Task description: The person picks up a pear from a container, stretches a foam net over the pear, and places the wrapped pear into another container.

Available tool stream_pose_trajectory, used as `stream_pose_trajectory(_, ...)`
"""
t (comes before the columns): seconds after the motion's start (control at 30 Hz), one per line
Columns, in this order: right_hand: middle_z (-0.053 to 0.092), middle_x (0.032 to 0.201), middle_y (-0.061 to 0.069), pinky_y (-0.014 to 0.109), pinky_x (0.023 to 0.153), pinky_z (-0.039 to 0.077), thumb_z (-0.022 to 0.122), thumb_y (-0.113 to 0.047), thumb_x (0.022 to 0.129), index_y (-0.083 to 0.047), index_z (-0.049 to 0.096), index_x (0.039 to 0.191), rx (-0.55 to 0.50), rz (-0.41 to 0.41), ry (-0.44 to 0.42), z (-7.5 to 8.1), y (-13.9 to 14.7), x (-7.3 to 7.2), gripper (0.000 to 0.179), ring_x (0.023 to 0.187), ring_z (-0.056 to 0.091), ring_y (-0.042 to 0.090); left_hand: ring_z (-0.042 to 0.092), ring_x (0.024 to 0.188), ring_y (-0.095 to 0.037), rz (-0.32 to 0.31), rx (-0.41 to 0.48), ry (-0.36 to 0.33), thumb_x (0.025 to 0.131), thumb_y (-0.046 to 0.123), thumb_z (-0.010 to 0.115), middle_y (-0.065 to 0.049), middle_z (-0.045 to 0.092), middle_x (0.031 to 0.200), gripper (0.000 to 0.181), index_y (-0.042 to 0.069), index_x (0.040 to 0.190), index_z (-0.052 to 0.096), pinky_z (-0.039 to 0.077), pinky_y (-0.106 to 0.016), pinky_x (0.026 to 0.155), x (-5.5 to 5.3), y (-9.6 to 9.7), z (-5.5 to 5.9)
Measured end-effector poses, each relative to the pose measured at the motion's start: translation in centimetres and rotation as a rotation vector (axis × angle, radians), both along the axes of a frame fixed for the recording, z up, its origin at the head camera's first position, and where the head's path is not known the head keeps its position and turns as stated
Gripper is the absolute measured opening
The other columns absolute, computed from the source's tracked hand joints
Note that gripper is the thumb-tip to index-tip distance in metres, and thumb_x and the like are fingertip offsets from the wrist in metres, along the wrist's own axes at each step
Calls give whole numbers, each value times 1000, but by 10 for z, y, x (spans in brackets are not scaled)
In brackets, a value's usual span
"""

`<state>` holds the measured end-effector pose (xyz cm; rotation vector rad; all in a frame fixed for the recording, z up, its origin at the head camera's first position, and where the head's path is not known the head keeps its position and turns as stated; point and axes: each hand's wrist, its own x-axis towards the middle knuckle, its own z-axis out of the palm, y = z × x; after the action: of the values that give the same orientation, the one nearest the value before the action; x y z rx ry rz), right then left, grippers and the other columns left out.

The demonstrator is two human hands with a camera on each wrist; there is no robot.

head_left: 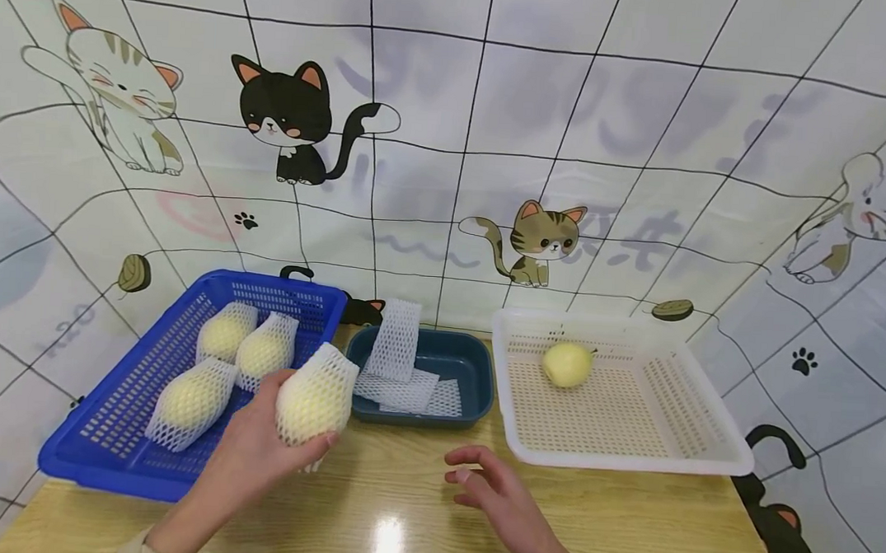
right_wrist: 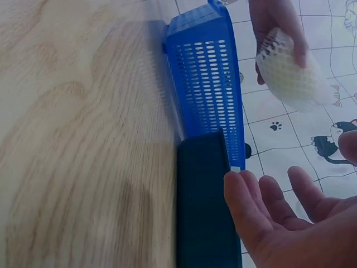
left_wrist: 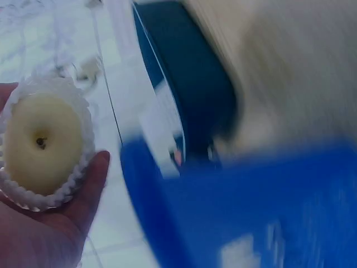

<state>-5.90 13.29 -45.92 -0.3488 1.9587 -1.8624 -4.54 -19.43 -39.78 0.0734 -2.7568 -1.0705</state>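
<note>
My left hand (head_left: 258, 433) grips a pale yellow apple (head_left: 315, 399) wrapped in a white foam net, above the table beside the blue basket (head_left: 72, 450). Seen from the left wrist, the apple's stem end (left_wrist: 42, 142) shows through the net's open end. Over the table, in front of the teal tray, my right hand (head_left: 503, 502) has its fingers loosely bent and holds nothing. The right wrist view shows those fingers (right_wrist: 270, 206) apart from everything. Several netted apples (head_left: 193, 397) lie in the blue basket. A bare apple (head_left: 568, 364) sits in the white basket (head_left: 628, 464).
Between the two baskets stands the teal tray (head_left: 475, 385), with several flat white foam nets (head_left: 396, 340) in it, one leaning up over its back rim. A cat-print sheet (head_left: 433, 169) covers the wall behind the wooden table (head_left: 418, 506).
</note>
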Motion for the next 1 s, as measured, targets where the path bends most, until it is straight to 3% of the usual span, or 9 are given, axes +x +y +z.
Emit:
stream_pose_trajectory(0.2, 54, 138, 26, 29, 97, 51, 54, -15, 107, 3, 58, 133, 28, 44, 56, 0, 4, 1, 32, 121, 63, 26, 68, 90, -38, 8, -112, -72, 80, 50, 86, -29, 66, 111, 100, -3, 148, 34, 55, -48, 65, -12, -36, 0)
stream_pose_trajectory(0.33, 55, 137, 27, 28, 97, 50, 53, -15, 107, 3, 59, 132, 27, 59, 84, -2, 6, 1, 31, 120, 64, 24, 66, 91, -43, 2, -163, -66, 81, 42, 86, -33, 63, 112, 97, -10, 144, 33, 55, -55, 68, -20, -58, -10)
stream_pose_trajectory(0.5, 55, 139, 28, 27, 98, 49, 52, -16, 108, 4, 58, 133, 24, 98, 105, -5, 4, 0, 32, 120, 64, 23, 61, 91, -49, 47, -231, -37, 80, 34, 85, -38, 50, 112, 93, -18, 136, 33, 53, -61, 67, -24, -79, -24)
stream_pose_trajectory(0.6, 55, 139, 27, 26, 98, 49, 52, -17, 108, 4, 58, 133, 28, 104, 80, -6, 3, -1, 33, 121, 64, 25, 59, 87, -50, 54, -266, -63, 79, 34, 84, -40, 47, 109, 90, -20, 132, 34, 52, -62, 66, -26, -86, -30)
stream_pose_trajectory(0.8, 55, 139, 26, 24, 98, 49, 53, -18, 108, 5, 57, 135, 39, 117, 41, -6, 3, -1, 36, 122, 63, 26, 60, 74, -37, -19, -368, -202, 75, 40, 86, -30, 57, 93, 84, -15, 122, 42, 51, -53, 60, -32, -98, -34)
stream_pose_trajectory(0.9, 54, 138, 28, 24, 98, 48, 53, -16, 108, 5, 56, 135, 39, 128, 59, -6, 3, -1, 34, 122, 63, 26, 60, 70, -33, -46, -444, -213, 73, 43, 87, -23, 59, 86, 84, -14, 119, 45, 50, -51, 57, -35, -101, -36)
stream_pose_trajectory(1.0, 54, 138, 29, 25, 98, 49, 52, -14, 108, 4, 57, 135, 37, 137, 89, -7, 3, -1, 33, 121, 64, 26, 59, 68, -32, -63, -450, -208, 73, 42, 87, -22, 58, 83, 83, -13, 118, 43, 51, -50, 57, -37, -102, -40)
